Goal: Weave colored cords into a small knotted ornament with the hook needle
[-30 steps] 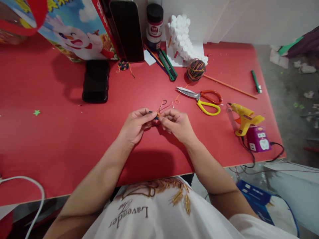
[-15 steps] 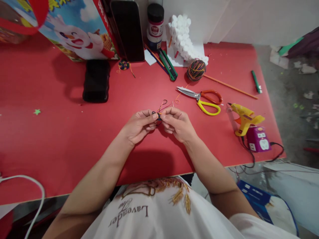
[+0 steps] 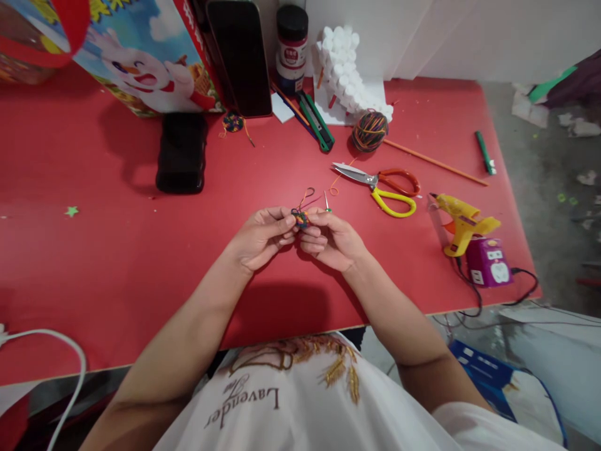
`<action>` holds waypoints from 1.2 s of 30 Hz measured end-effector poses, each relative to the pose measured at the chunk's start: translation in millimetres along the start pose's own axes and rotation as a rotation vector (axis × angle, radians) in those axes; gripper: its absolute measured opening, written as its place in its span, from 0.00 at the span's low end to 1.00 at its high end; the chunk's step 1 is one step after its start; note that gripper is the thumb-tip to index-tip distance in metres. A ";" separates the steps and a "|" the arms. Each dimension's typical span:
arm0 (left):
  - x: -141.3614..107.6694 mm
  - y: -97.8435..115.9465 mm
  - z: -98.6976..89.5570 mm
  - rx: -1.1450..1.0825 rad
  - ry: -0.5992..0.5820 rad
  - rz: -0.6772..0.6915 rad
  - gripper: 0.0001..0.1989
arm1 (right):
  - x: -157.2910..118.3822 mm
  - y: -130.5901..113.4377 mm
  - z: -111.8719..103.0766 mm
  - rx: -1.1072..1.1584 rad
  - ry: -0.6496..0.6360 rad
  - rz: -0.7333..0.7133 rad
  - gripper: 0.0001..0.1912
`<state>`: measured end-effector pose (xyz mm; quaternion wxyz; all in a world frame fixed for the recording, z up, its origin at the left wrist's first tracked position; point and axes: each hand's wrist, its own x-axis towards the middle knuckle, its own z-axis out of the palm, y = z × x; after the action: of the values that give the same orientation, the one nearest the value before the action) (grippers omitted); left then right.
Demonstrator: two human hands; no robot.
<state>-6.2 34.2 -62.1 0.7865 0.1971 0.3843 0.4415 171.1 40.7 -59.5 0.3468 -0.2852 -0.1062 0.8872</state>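
Between my two hands is a small multicoloured crochet piece (image 3: 301, 218), dark with orange and green yarn. My left hand (image 3: 265, 237) pinches its left edge between thumb and fingers. The right edge is gripped by my right hand (image 3: 335, 237), thumb on top and fingers curled below. Loose yarn ends stick up behind the piece. Just beyond my right fingers lies a thin metal hook with a green part (image 3: 327, 205). A strand of orange yarn (image 3: 334, 190) runs on the table towards the multicoloured yarn ball (image 3: 370, 131).
Scissors (image 3: 375, 185) lie right of my hands, with a yellow glue gun (image 3: 462, 222) farther right. At the back are a green cutter (image 3: 317, 122), a lidded jar (image 3: 292, 53), an upright phone (image 3: 239, 59), a black case (image 3: 181, 153) and another crochet piece (image 3: 233, 122).
My right fingers have shifted slightly right and lower, so more of the crochet piece shows. The hook's green part is now visible behind them. My left hand has hardly moved.
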 end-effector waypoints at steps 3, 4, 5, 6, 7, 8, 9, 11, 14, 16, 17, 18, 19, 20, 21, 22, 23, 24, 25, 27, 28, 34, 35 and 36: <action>1.8 1.0 -0.5 -0.016 0.016 -0.009 0.17 | 1.2 0.4 0.1 0.002 -0.002 0.024 0.07; 2.5 1.4 -0.5 -0.027 0.027 -0.010 0.17 | 1.6 0.6 0.4 0.004 0.001 0.030 0.07; 3.2 1.7 -0.5 -0.039 0.039 -0.011 0.16 | 1.8 0.7 0.9 0.007 0.004 0.032 0.07; 3.7 2.1 -0.5 -0.049 0.051 -0.011 0.15 | 2.0 0.8 1.4 0.011 0.008 0.032 0.07; 4.1 2.5 -0.5 -0.058 0.064 -0.010 0.15 | 2.0 0.9 1.8 0.014 0.010 0.030 0.08; 4.5 2.9 -0.6 -0.065 0.079 -0.010 0.16 | 2.1 1.0 2.2 0.015 0.010 0.027 0.08; 4.7 3.4 -0.8 -0.073 0.094 -0.012 0.18 | 2.1 1.1 2.5 0.016 0.010 0.023 0.08; 5.0 4.2 -1.4 -0.087 0.118 -0.019 0.20 | 2.1 1.4 2.6 0.018 0.015 0.010 0.08; 5.1 4.6 -2.4 -0.081 0.132 -0.014 0.20 | 2.6 2.4 1.9 0.004 0.031 -0.012 0.09; 4.7 4.0 -2.7 -0.041 0.116 0.008 0.20 | 2.9 3.4 1.5 -0.034 0.050 -0.043 0.10; 4.3 3.4 -2.6 -0.013 0.107 0.029 0.20 | 2.9 3.9 1.4 -0.064 0.066 -0.067 0.10; 3.9 2.6 -2.4 0.016 0.101 0.058 0.20 | 3.0 4.5 1.5 -0.098 0.084 -0.097 0.11; 3.4 1.6 -2.2 0.048 0.101 0.092 0.20 | 2.9 5.1 1.6 -0.134 0.102 -0.130 0.11; 3.0 0.4 -1.9 0.081 0.109 0.127 0.19 | 2.8 5.8 1.9 -0.169 0.119 -0.163 0.12; 2.5 -0.8 -1.5 0.114 0.120 0.161 0.18 | 2.6 6.6 2.2 -0.204 0.134 -0.194 0.12; 2.0 -2.1 -1.0 0.148 0.135 0.192 0.17 | 2.3 7.5 2.6 -0.240 0.146 -0.224 0.13; 1.5 -3.3 -0.5 0.185 0.152 0.223 0.16 | 1.9 8.5 3.2 -0.279 0.158 -0.257 0.14; 1.0 -4.4 0.2 0.225 0.170 0.255 0.15 | 1.4 9.5 4.0 -0.326 0.170 -0.295 0.14; 0.4 -5.3 1.0 0.272 0.193 0.289 0.13 | 0.9 10.6 4.9 -0.389 0.183 -0.336 0.14; -0.9 -6.5 2.8 0.383 0.253 0.382 0.10 | -0.3 12.7 7.5 -0.555 0.215 -0.427 0.12; -1.6 -6.8 3.8 0.446 0.285 0.434 0.08 | -0.8 13.7 8.9 -0.640 0.232 -0.472 0.10; -2.9 -7.4 4.9 0.547 0.302 0.535 0.06 | -1.3 15.3 11.9 -0.802 0.278 -0.518 0.07; -2.8 -7.4 4.5 0.527 0.279 0.517 0.05 | -1.1 14.9 10.9 -0.779 0.271 -0.488 0.08; -2.8 -7.2 4.0 0.513 0.261 0.505 0.05 | -0.9 14.3 9.7 -0.745 0.261 -0.458 0.10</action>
<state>0.0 28.1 -63.0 0.5224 0.4182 0.5186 0.5322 158.1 29.6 -56.8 0.4182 -0.4692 -0.4339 0.6455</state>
